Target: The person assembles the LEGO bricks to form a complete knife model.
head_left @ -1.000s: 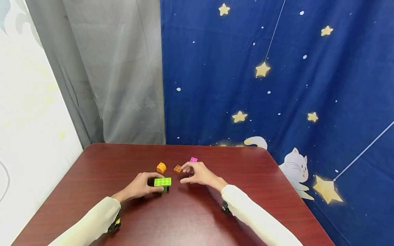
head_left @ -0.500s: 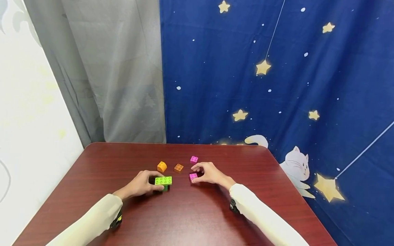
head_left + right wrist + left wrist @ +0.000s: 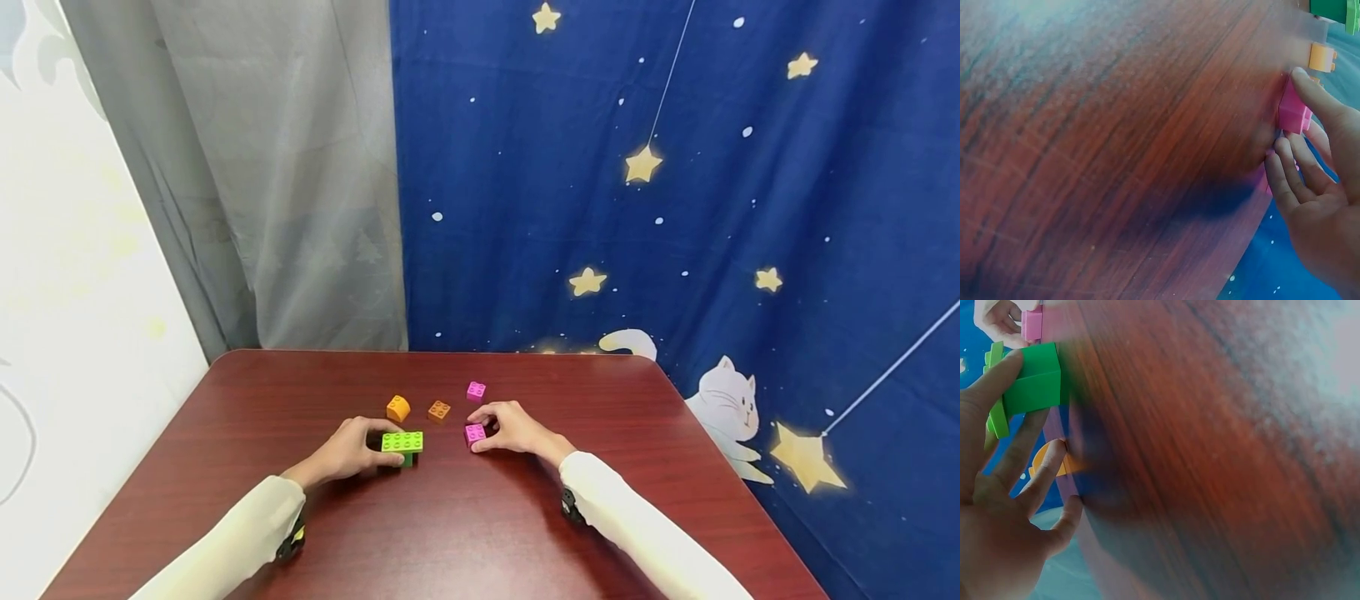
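My left hand point(image 3: 348, 452) grips a light green toy building brick point(image 3: 402, 442) that sits on top of a darker green brick point(image 3: 1035, 378). Thumb and fingers lie on opposite sides of this stack, low over the table. To the right, my right hand point(image 3: 516, 433) pinches a pink building brick point(image 3: 475, 433) between thumb and fingers. In the right wrist view the same pink brick point(image 3: 1294, 112) appears at the table surface, with the thumb against one side.
Beyond the hands lie a rounded yellow-orange brick point(image 3: 397, 408), an orange-brown brick point(image 3: 438, 411) and a second pink brick point(image 3: 476, 391). All rest on the dark red wooden table point(image 3: 450, 533). A blue starry curtain point(image 3: 525, 208) hangs behind the table's far edge.
My right hand has moved right, away from the orange-brown brick, and its fingers have closed about the nearer pink brick. The left hand keeps its hold on the green bricks.
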The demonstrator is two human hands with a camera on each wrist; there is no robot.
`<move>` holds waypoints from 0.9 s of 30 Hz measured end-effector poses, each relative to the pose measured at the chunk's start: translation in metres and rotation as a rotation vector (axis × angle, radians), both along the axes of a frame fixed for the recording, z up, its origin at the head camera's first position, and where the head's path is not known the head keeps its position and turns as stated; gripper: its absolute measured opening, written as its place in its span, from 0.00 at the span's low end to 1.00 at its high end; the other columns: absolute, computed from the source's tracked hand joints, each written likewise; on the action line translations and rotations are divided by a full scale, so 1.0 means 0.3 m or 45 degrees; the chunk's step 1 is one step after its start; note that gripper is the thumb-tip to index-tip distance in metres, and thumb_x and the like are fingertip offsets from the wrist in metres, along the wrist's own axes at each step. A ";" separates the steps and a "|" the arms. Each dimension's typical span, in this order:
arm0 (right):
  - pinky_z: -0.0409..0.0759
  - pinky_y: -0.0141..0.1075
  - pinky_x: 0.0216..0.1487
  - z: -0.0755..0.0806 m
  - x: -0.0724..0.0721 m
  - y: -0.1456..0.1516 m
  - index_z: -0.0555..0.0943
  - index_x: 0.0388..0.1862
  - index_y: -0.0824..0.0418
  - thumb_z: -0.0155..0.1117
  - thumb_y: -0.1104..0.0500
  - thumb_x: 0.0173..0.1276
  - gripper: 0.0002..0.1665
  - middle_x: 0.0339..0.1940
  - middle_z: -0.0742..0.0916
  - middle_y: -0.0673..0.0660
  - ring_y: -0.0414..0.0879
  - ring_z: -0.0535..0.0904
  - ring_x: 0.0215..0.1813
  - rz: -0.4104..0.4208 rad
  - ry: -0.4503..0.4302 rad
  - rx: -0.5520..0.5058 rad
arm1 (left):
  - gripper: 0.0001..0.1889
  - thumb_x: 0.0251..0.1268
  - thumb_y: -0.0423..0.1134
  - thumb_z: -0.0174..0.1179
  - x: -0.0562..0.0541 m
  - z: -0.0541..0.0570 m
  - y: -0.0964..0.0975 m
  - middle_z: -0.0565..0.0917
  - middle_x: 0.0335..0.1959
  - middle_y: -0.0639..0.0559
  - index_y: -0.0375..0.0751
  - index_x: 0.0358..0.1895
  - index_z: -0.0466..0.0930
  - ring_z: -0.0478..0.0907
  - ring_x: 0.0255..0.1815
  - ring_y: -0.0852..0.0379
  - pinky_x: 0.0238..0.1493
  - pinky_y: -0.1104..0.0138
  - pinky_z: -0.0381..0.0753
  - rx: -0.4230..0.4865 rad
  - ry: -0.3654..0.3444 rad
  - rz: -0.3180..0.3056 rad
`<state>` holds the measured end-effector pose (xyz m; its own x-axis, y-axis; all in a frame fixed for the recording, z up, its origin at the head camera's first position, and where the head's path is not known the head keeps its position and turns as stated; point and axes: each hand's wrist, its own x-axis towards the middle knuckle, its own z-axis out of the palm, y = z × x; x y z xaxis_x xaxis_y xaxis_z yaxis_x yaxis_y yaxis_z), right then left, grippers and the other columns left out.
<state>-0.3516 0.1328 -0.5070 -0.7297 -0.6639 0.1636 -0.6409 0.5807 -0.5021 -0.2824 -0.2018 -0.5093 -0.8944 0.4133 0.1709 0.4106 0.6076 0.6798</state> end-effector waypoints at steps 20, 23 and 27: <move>0.85 0.45 0.48 0.059 0.002 -0.066 0.89 0.49 0.59 0.83 0.54 0.59 0.20 0.37 0.91 0.51 0.52 0.87 0.44 0.026 0.020 -0.046 | 0.20 0.56 0.50 0.79 -0.003 -0.001 -0.006 0.88 0.42 0.57 0.48 0.50 0.90 0.79 0.40 0.58 0.42 0.66 0.79 0.049 -0.059 -0.003; 0.85 0.47 0.48 0.077 -0.001 -0.088 0.90 0.49 0.58 0.83 0.54 0.60 0.20 0.37 0.91 0.51 0.54 0.87 0.45 0.038 0.002 -0.070 | 0.20 0.55 0.50 0.80 -0.006 0.000 -0.005 0.88 0.42 0.57 0.48 0.49 0.90 0.79 0.40 0.57 0.43 0.66 0.79 0.043 -0.055 0.004; 0.86 0.45 0.48 0.096 0.001 -0.118 0.90 0.50 0.57 0.83 0.52 0.60 0.21 0.37 0.91 0.49 0.52 0.87 0.45 0.052 -0.006 -0.087 | 0.20 0.55 0.50 0.80 -0.009 -0.001 -0.003 0.88 0.42 0.57 0.48 0.49 0.90 0.79 0.40 0.55 0.44 0.65 0.79 0.029 -0.051 0.016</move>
